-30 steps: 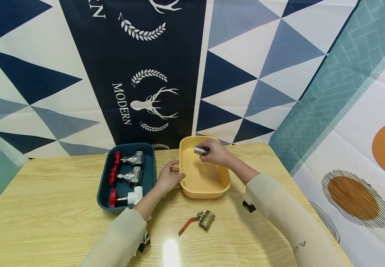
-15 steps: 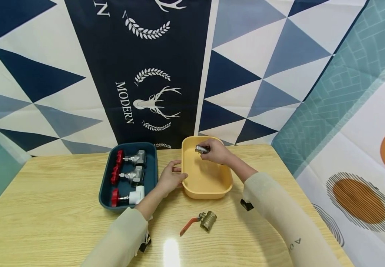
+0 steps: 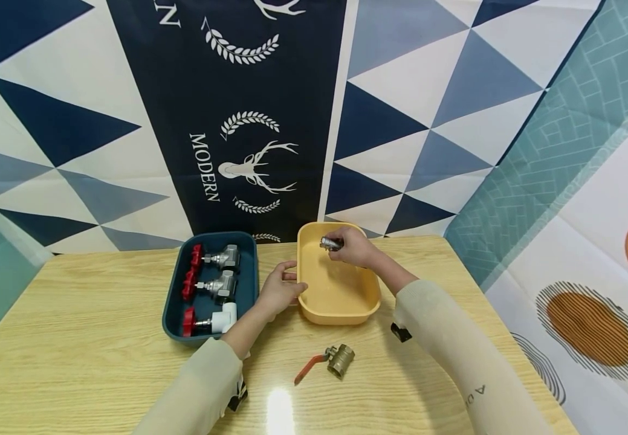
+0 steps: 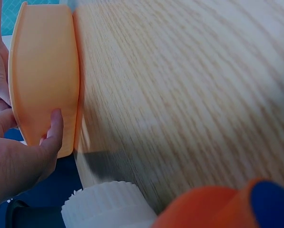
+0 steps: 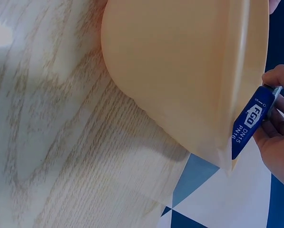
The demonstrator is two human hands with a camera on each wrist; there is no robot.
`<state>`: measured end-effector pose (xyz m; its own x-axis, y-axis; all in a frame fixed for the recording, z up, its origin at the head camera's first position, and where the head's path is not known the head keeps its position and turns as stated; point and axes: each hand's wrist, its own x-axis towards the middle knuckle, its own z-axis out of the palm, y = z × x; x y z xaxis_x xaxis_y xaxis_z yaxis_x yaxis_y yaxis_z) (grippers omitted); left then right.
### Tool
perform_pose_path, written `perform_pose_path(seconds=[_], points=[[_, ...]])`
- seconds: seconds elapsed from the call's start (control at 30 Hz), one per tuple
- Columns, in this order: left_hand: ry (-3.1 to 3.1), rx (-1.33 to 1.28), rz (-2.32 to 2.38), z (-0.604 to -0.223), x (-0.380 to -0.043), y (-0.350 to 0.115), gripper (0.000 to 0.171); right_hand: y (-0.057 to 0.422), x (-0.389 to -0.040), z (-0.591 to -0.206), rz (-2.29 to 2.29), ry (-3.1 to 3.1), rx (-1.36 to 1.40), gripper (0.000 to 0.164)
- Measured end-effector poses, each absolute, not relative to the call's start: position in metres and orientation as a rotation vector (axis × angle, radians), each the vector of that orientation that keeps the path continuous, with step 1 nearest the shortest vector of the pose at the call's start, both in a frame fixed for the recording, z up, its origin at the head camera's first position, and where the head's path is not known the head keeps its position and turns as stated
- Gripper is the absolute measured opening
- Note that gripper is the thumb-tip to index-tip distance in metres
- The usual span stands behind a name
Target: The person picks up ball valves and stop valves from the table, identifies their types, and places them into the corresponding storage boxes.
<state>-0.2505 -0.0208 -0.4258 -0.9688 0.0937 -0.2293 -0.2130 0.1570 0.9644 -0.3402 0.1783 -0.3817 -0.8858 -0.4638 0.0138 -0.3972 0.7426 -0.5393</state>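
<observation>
Valves (image 3: 225,284) w/ red wheels, 2 metal, 1 white plastic, are lying in navy tray (image 3: 248,269), apparently done; R hand (image 3: 356,248) is gripping blue-handled valve (image 5: 252,118) above yellow tray (image 3: 336,319), seemingly unplaced; L hand (image 3: 277,291) is pinching that tray's rim; brass ball valve (image 3: 341,361) w/ red lever is lying on table (image 3: 101,374), apparently remaining; totals are standing at 5 valves, 2 trays.

The yellow bin (image 3: 335,296) has room from above over its middle and near end; the right hand (image 3: 353,246), with the valve (image 3: 330,243) it holds, blocks the far right. The left hand (image 3: 278,295) takes up the gap beside the blue tray (image 3: 247,284) — little passage there. A brass valve (image 3: 341,360) obstructs the front, between the forearms — while the table (image 3: 74,338) left of the tray gives wide passage
</observation>
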Motion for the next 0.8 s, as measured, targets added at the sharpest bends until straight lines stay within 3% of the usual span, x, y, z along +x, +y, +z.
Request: perform_pose_path(seconds=[0.8], points=[[2.198,-0.096,1.902,-0.427,-0.252,-0.022,0.057,0.173,-0.352,-0.387,-0.709,2.917,-0.757,0.042]])
